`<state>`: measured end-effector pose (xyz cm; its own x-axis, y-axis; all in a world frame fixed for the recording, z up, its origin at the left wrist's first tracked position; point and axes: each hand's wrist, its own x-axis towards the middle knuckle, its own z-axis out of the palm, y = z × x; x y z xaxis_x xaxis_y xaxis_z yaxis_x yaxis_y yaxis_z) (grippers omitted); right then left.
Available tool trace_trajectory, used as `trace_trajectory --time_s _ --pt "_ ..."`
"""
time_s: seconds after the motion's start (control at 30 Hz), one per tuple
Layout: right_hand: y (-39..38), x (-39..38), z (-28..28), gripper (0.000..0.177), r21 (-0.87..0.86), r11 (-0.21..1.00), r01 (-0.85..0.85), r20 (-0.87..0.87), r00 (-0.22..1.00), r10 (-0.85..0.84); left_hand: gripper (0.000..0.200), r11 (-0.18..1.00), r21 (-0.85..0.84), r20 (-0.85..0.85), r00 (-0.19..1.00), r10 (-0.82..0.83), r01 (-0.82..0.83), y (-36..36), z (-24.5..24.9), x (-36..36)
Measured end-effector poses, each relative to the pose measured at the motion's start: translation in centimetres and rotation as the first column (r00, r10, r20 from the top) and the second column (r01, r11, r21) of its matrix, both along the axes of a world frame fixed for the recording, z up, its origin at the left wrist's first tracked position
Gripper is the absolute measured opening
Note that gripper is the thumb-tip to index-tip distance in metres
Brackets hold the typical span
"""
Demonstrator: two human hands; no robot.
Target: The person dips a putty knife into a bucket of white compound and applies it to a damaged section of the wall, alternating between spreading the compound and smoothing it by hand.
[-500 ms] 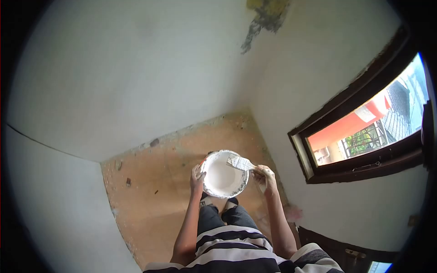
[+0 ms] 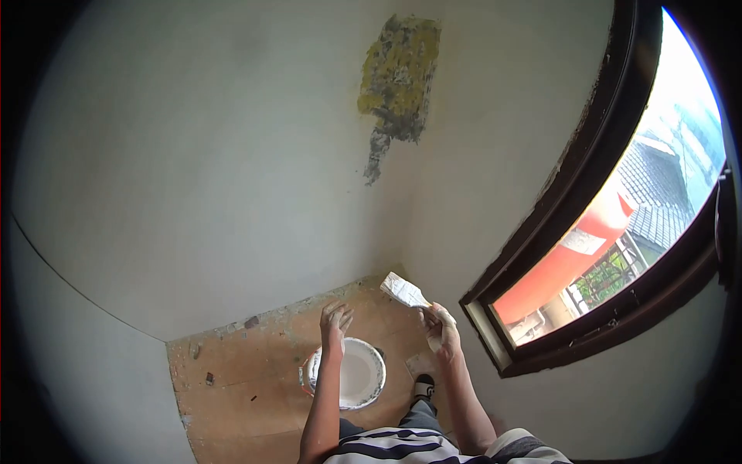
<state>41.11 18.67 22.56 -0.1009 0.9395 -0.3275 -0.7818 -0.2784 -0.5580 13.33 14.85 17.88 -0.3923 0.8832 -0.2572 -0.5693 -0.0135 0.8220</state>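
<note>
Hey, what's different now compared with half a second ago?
The left hand has let go of the bucket and moved forward past it. The right hand has brought the brush forward, clear of the bucket. The brush stays in the right hand.

The flat paintbrush [image 2: 404,290] shows white; the round bucket [image 2: 382,370], white with grey flecks; the fabric shirt [image 2: 394,448], black-and-white stripes; the wall patch [image 2: 402,76], mottled yellow-grey.

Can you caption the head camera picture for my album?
A white-coated brush in the right hand, a bucket below, and a yellow-and-gray patch on the wall.
</note>
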Motion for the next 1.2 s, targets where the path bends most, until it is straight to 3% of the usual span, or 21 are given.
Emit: trace_trajectory --time_s 0.13,0.2,0.27,0.33,0.47,0.6,0.83,0.93,1.07,1.17,1.2 --pt "6.8 5.3 0.5 0.022 0.036 0.999 -0.015 -0.06 0.998 0.018 0.042 0.999 0.027 0.054 0.998 0.04 -0.042 4.8 0.1 7.0" --pt "10.0 8.2 1.1 0.023 0.057 0.997 -0.06 0.003 0.998 0.06 0.042 0.998 0.044 0.057 0.997 0.048 -0.05 7.2 -0.2 10.1" --pt "12.3 11.1 1.6 0.024 0.087 0.994 -0.068 -0.029 0.997 0.071 0.045 1.0 -0.01 0.127 0.992 0.027 -0.026 9.8 0.0 13.4" --pt "14.2 14.1 3.4 0.024 0.083 0.993 -0.081 0.181 0.981 0.065 0.045 1.0 0.004 0.127 0.992 0.016 -0.017 12.1 0.4 15.5" --pt "19.3 17.4 3.4 0.02 0.235 0.97 -0.058 0.287 0.958 -0.012 0.046 1.0 0.025 0.086 0.996 0.015 -0.017 17.0 1.7 17.2" --pt "23.8 15.7 6.4 0.021 0.392 0.918 -0.056 0.286 0.956 -0.064 0.046 0.997 0.066 0.05 0.998 0.041 -0.044 20.5 3.8 16.5" --pt "33.1 10.6 7.7 0.017 0.435 0.897 -0.082 0.261 0.964 -0.039 0.051 0.984 0.127 0.067 0.991 0.118 -0.125 25.8 2.8 13.0" --pt "36.2 9.5 7.8 0.016 0.385 0.915 -0.123 0.272 0.962 0.015 0.053 0.986 0.141 0.122 0.99 0.077 -0.094 30.0 1.1 12.0" --pt "39.0 7.5 7.7 0.015 0.374 0.917 -0.139 0.31 0.95 0.017 0.053 0.991 0.102 0.167 0.984 0.065 -0.083 35.2 2.3 11.9" --pt "40.6 6.3 7.5 0.012 0.482 0.855 -0.19 0.457 0.887 -0.06 0.052 0.991 0.117 0.139 0.989 0.045 -0.061 37.6 2.6 10.6" --pt "41.2 5.9 7.5 0.01 0.585 0.764 -0.272 0.614 0.764 -0.198 0.051 0.99 0.129 0.106 0.994 0.034 -0.048 38.4 2.6 10.1"
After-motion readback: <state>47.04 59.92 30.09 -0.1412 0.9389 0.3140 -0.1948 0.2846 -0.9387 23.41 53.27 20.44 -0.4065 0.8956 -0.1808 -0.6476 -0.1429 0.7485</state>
